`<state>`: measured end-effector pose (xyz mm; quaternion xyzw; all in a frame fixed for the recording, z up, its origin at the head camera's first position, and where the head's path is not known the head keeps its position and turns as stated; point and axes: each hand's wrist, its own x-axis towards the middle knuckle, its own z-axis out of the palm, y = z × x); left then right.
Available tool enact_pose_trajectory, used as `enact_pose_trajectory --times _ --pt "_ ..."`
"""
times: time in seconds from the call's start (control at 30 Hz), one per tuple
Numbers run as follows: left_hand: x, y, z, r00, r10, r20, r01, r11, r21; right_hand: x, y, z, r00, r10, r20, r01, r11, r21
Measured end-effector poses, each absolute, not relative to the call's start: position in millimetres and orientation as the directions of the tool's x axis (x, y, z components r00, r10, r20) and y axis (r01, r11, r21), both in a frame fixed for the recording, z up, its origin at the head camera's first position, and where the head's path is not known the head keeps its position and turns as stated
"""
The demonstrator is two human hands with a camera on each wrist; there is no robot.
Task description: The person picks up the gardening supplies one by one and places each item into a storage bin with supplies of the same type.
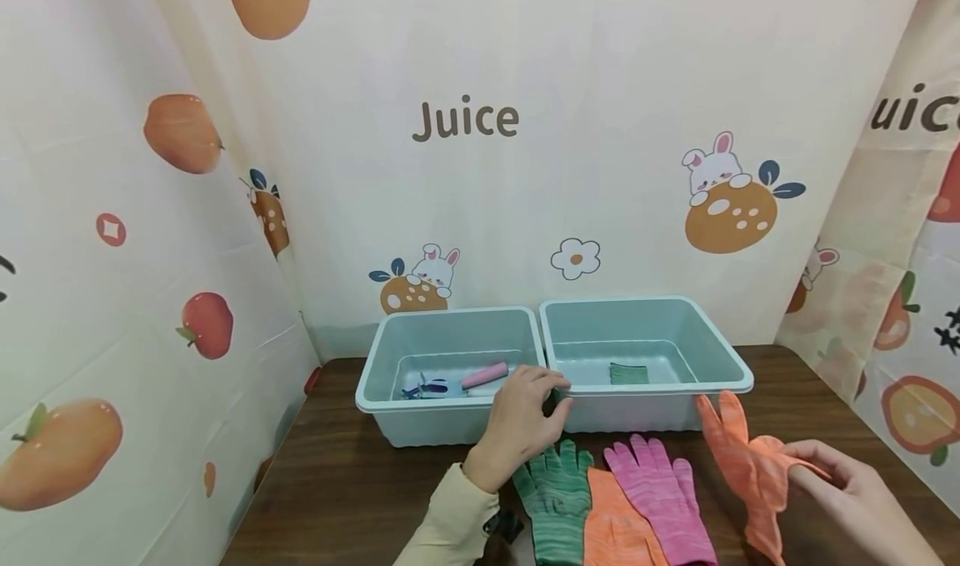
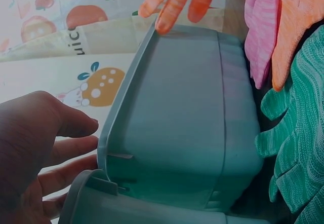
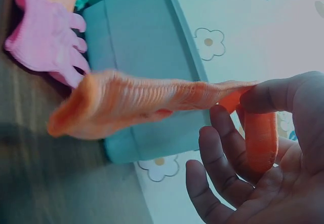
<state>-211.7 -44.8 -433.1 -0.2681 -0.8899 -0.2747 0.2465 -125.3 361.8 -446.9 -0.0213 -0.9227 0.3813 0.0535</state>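
Observation:
My right hand (image 1: pixel 847 483) pinches an orange knitted glove (image 1: pixel 750 466) between thumb and fingers, to the right of the other gloves. In the right wrist view, the glove's cuff (image 3: pixel 76 112) hangs out to the left. My left hand (image 1: pixel 525 412) hovers where the two bins meet, its fingers loosely bent with nothing between them. In the left wrist view, those fingers (image 2: pixel 76 148) are right by the bin rims. On the table below lie a green glove (image 1: pixel 557 499), an orange glove (image 1: pixel 615 524) and a pink glove (image 1: pixel 663 499), overlapping side by side.
Two pale blue-green bins stand side by side at the back. The left bin (image 1: pixel 420 424) holds a pink-handled item (image 1: pixel 483 374) and dark blue pieces (image 1: pixel 431 388). A folded green cloth piece (image 1: pixel 628 373) lies in the right bin (image 1: pixel 645 408). Printed curtains (image 1: pixel 480 191) surround the dark wooden table (image 1: pixel 315 483).

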Motion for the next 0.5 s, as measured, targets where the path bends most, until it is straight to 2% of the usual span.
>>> enact_pose_trajectory --times 0.13,0.5 --pt "-212 -44 -433 -0.73 0.346 0.59 0.616 0.705 0.35 -125 366 -439 -0.992 0.097 0.085 0.01 0.713 -0.701" --pt "-213 -43 -434 -0.724 0.344 0.597 0.613 0.719 0.328 -125 371 -423 -0.985 0.071 0.156 -0.062 0.702 -0.71"
